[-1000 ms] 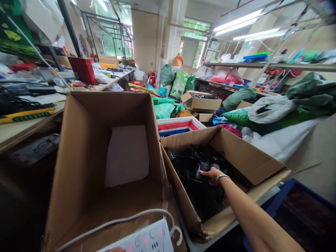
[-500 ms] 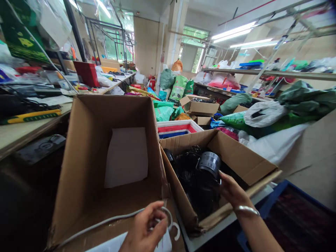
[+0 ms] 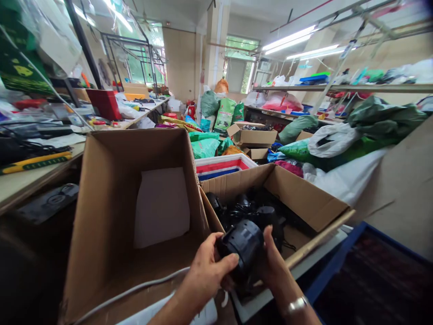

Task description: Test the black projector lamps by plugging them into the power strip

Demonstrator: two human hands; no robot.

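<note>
A black cylindrical device (image 3: 244,246) with a ribbed band is held up over the near edge of the right-hand cardboard box (image 3: 307,198). My left hand (image 3: 211,264) grips its left side, thumb across the front. On the other side is my right hand (image 3: 274,262), thumb raised along the device and the other fingers mostly hidden beneath or behind it. A bracelet circles the right wrist. Several more black devices (image 3: 241,205) with dark cables lie inside that box. To the left, a taller open cardboard box (image 3: 108,198) has a white sheet (image 3: 162,207) at its bottom.
A grey cable (image 3: 135,289) and a white power strip (image 3: 206,313) lie before the left box. A workbench (image 3: 37,174) with clutter runs along the left. A blue crate (image 3: 324,280) stands at lower right, a striped box (image 3: 223,166) behind. Bags and cartons fill the background.
My right hand has brought the device out of the right box, toward me and to the left. My left hand has risen from beside the cable and taken hold of it.
</note>
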